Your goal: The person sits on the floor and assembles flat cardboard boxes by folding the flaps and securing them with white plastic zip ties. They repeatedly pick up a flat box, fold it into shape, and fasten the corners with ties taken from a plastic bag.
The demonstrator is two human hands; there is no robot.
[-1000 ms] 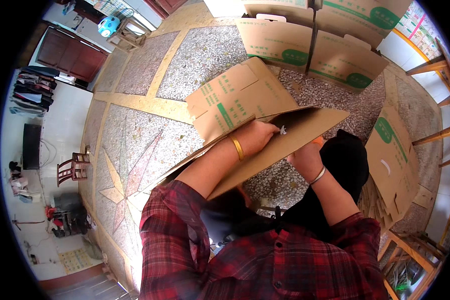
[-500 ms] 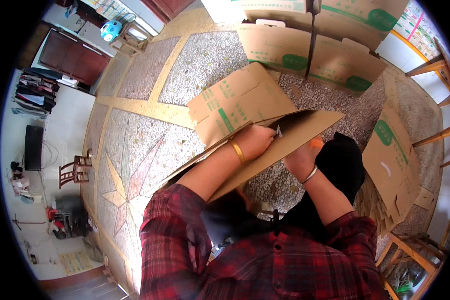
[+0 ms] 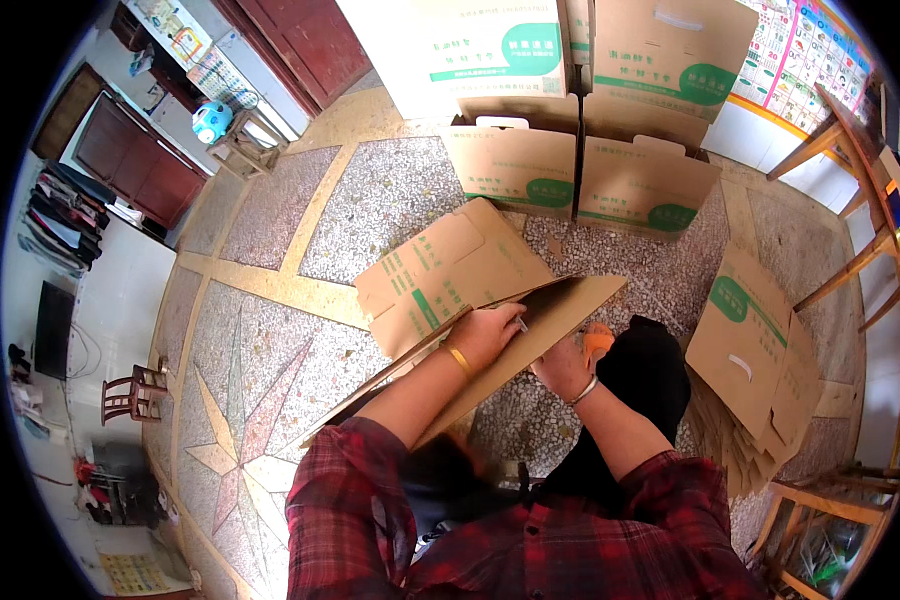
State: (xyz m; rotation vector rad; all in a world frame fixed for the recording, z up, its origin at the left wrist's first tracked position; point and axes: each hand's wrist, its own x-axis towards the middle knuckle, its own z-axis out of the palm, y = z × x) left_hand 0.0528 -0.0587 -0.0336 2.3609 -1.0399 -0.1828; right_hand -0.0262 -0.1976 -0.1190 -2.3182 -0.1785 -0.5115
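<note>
A partly folded brown cardboard box [image 3: 560,330] with green print leans across my lap, its panels spread into a narrow V. Between those panels is my left hand [image 3: 482,338], a yellow band at its wrist. Its fingers are curled closed, and a small pale piece [image 3: 522,323] shows at the fingertips; its kind is too small to tell. My right hand [image 3: 563,370], with a pale bangle, is against the outer side of the near panel. The cardboard hides most of its fingers. A wide printed panel [image 3: 440,265] of the box extends beyond my left hand.
Several assembled cartons [image 3: 650,185] stand stacked at the far side. On the right lies a pile of flattened cartons [image 3: 745,345], beside a wooden stool [image 3: 835,510]. A small wooden chair [image 3: 135,393] is at the left. My knee [image 3: 650,370] sits right of the box.
The whole view has shifted, so the box and hands appear lower and farther left, and more of the stacked cartons shows. Both hands keep nearly the same places on the box.
</note>
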